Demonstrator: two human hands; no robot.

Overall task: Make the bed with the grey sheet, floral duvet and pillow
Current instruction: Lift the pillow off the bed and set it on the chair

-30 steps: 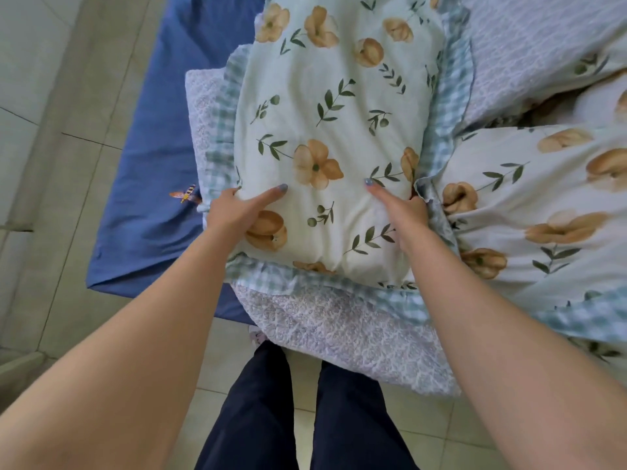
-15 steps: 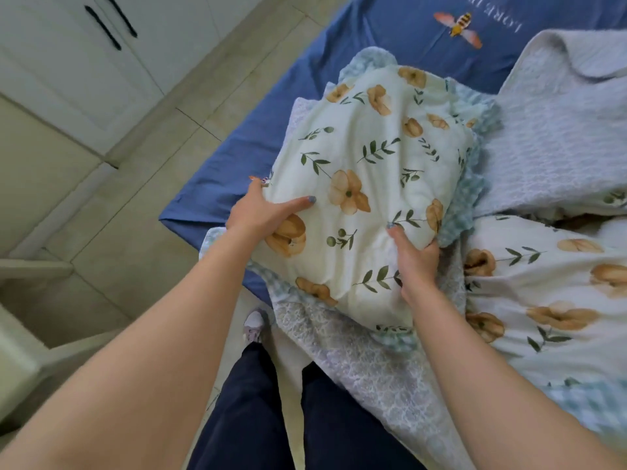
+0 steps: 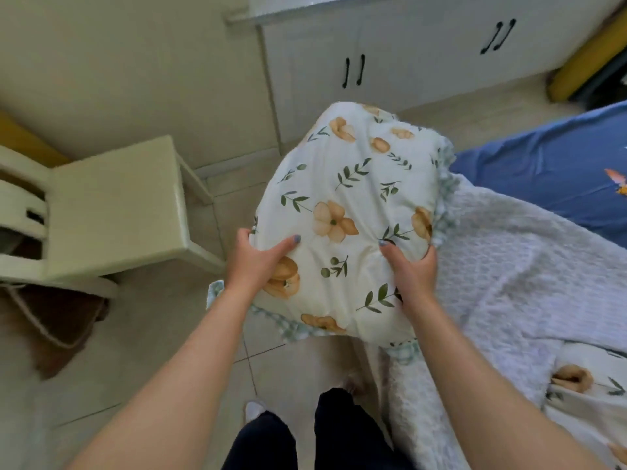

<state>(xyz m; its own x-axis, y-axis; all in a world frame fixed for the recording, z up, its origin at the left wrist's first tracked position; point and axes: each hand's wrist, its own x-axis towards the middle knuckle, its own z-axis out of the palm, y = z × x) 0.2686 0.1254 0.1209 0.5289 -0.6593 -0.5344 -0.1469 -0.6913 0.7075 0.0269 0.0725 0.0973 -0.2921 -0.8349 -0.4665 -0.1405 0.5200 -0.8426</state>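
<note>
- Beige tiled floor (image 3: 146,340) fills the left and near parts of the scene; white cabinet doors (image 3: 424,56) with black bar handles (image 3: 354,71) stand along the far side.
- Pale cream wooden chair (image 3: 112,208): at the left, its seat facing up, with a brown fabric mat (image 3: 64,317) lying on the floor beneath and nearer than it.
- Yellow padded object (image 3: 590,52): far right corner, beside the cabinets; what it is cannot be told.
- Blue-grey bed sheet (image 3: 543,178): spread over the bed at the right, with a small orange insect motif (image 3: 619,183) at the right edge.
- White textured quilted cover (image 3: 529,273): lies over the sheet on the near side of the bed and hangs down the bed's left edge.
- Cream floral duvet (image 3: 590,395): near right corner, beside the quilted cover.
- Cream floral pillow with a green-and-white checked frill (image 3: 342,205): held off the bed, in the air above the floor at the bed's left edge, its printed face towards the camera.
- Left hand (image 3: 258,262): clamped on the pillow's near left edge, thumb on the top face, fingers hidden beneath.
- Right hand (image 3: 412,269): clamped on the pillow's near right side, thumb pressed into the top face.
- Both hands are set apart, one on each side of the pillow.
- Dark navy trousers (image 3: 339,432) and a pale shoe (image 3: 255,410): bottom centre, just beside the bed.
</note>
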